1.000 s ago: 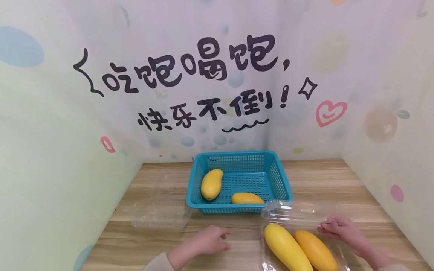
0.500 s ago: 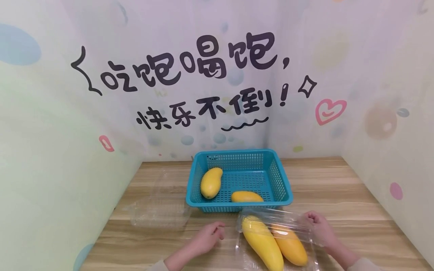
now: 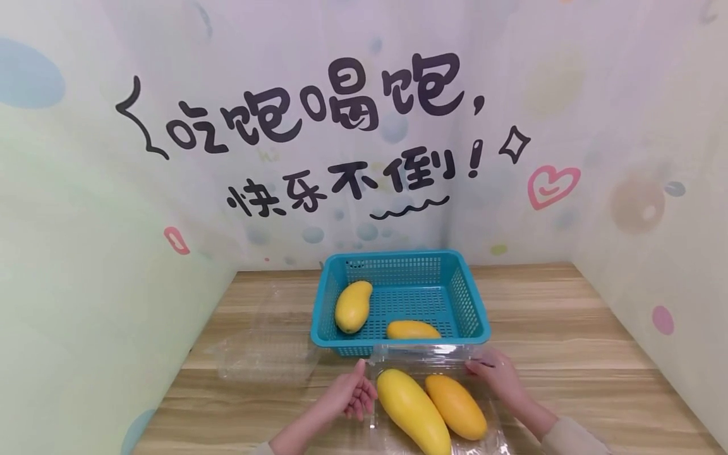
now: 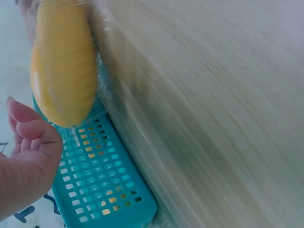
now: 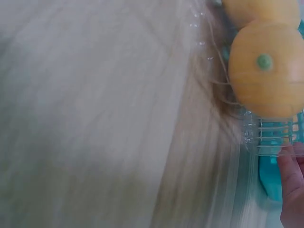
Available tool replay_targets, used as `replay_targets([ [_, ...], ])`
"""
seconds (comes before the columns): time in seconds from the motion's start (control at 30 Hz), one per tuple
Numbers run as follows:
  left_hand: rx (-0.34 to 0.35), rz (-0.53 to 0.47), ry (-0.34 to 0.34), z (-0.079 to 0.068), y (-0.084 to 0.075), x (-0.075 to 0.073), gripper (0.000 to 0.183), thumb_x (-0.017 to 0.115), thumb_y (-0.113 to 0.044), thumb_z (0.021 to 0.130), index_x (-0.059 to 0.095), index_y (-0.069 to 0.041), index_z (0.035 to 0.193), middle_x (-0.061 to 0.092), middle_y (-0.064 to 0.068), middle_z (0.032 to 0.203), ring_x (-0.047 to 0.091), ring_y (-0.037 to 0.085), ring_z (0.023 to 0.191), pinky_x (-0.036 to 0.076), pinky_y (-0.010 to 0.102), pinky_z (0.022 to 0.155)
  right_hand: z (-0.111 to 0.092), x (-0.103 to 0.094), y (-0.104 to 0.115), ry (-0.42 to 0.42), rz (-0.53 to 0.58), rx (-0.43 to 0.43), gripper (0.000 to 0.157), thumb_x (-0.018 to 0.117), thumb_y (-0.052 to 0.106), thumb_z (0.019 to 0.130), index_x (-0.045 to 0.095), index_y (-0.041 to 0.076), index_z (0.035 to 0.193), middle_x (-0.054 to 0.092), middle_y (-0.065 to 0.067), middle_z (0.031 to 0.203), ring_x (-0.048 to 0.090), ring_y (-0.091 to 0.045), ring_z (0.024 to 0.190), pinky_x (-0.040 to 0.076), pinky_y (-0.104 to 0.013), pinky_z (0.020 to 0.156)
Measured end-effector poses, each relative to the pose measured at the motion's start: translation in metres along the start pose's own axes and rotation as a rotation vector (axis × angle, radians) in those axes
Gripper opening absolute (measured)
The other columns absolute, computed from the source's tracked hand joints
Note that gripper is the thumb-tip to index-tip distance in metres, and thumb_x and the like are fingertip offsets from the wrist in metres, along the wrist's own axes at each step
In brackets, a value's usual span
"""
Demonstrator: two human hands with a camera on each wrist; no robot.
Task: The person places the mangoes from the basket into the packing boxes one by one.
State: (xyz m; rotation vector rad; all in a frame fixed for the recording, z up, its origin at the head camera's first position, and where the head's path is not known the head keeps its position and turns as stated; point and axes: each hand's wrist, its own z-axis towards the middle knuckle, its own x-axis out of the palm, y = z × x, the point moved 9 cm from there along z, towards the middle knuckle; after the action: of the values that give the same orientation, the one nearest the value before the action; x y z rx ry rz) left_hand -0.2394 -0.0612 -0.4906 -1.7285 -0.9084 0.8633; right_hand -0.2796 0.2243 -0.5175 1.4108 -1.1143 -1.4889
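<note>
A clear plastic box (image 3: pixel 438 356) at the table's front holds two mangoes, a longer yellow mango (image 3: pixel 414 411) and a shorter orange-yellow mango (image 3: pixel 457 407). My right hand (image 3: pixel 500 379) pinches the box near its far right corner. Just left of the box is my left hand (image 3: pixel 349 393), thumb up and fingers loosely curled, with nothing seen in it. In the left wrist view a mango (image 4: pixel 66 61) shows through the plastic beside the left hand (image 4: pixel 33 156). The right wrist view shows a mango (image 5: pixel 266 71) with a green stem spot above the right hand's fingers (image 5: pixel 288 171).
Behind the box stands a blue perforated basket (image 3: pixel 478 316) with a mango (image 3: pixel 353 308) at its left and another mango (image 3: pixel 413 330) near its front wall. Another clear plastic box (image 3: pixel 264 357) lies on the wooden table (image 3: pixel 540 303) at left. Printed curtains enclose the table.
The right hand has brought the box with its two mangoes leftward, from the right front to in front of the basket. The left hand has shifted slightly, its thumb now raised beside the box.
</note>
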Motion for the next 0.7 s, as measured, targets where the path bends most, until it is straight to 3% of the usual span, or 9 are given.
replay_targets([
  [0.1, -0.026, -0.04, -0.014, 0.0, -0.002, -0.007, 0.076, 0.019, -0.061, 0.093, 0.061, 0.001, 0.083, 0.057, -0.002, 0.062, 0.049, 0.006, 0.047, 0.033, 0.017, 0.045, 0.005, 0.008, 0.003, -0.001, -0.024, -0.035, 0.016, 0.065, 0.002, 0.081, 0.062, -0.008, 0.093, 0.064, -0.01, 0.085, 0.059, -0.005, 0.069, 0.054, -0.024, 0.066],
  [0.27, -0.061, -0.074, -0.017, 0.001, -0.006, -0.018, 0.071, 0.026, -0.064, 0.09, 0.061, -0.004, 0.077, 0.056, -0.002, 0.06, 0.049, 0.007, 0.049, 0.034, 0.017, 0.046, 0.007, 0.023, 0.003, 0.05, 0.112, 0.026, 0.03, 0.06, 0.005, 0.085, 0.055, -0.01, 0.11, 0.065, -0.013, 0.096, 0.061, -0.009, 0.076, 0.054, -0.031, 0.071],
  [0.37, -0.093, -0.101, 0.034, -0.002, -0.006, -0.016, 0.063, 0.036, -0.064, 0.087, 0.061, -0.007, 0.076, 0.056, -0.002, 0.059, 0.049, 0.006, 0.049, 0.036, 0.016, 0.047, 0.006, 0.028, 0.003, 0.059, 0.173, 0.049, 0.04, 0.058, 0.005, 0.086, 0.047, -0.008, 0.123, 0.064, -0.015, 0.105, 0.061, -0.008, 0.078, 0.054, -0.031, 0.071],
  [0.5, -0.141, -0.163, 0.146, -0.007, -0.004, -0.008, 0.057, 0.04, -0.062, 0.087, 0.062, -0.01, 0.08, 0.057, -0.005, 0.06, 0.049, 0.005, 0.051, 0.037, 0.016, 0.048, 0.002, 0.029, 0.01, 0.07, 0.193, 0.026, 0.044, 0.058, 0.002, 0.086, 0.044, -0.01, 0.125, 0.062, -0.018, 0.107, 0.059, -0.005, 0.079, 0.053, -0.025, 0.071],
  [0.6, -0.158, -0.205, 0.199, -0.011, -0.004, -0.005, 0.052, 0.039, -0.059, 0.088, 0.059, -0.011, 0.084, 0.057, -0.006, 0.063, 0.05, 0.003, 0.052, 0.038, 0.015, 0.049, -0.005, 0.026, 0.024, 0.152, 0.078, -0.036, 0.048, 0.061, 0.004, 0.083, 0.043, -0.011, 0.125, 0.059, -0.022, 0.111, 0.059, -0.011, 0.088, 0.051, -0.027, 0.078],
  [0.7, -0.128, -0.218, 0.225, -0.014, -0.005, -0.004, 0.046, 0.042, -0.053, 0.09, 0.057, -0.009, 0.091, 0.058, -0.005, 0.066, 0.051, 0.004, 0.055, 0.041, 0.015, 0.051, -0.015, 0.025, 0.036, 0.351, -0.147, -0.131, 0.059, 0.066, 0.009, 0.08, 0.039, -0.01, 0.129, 0.052, -0.029, 0.12, 0.055, -0.03, 0.104, 0.049, -0.04, 0.085],
])
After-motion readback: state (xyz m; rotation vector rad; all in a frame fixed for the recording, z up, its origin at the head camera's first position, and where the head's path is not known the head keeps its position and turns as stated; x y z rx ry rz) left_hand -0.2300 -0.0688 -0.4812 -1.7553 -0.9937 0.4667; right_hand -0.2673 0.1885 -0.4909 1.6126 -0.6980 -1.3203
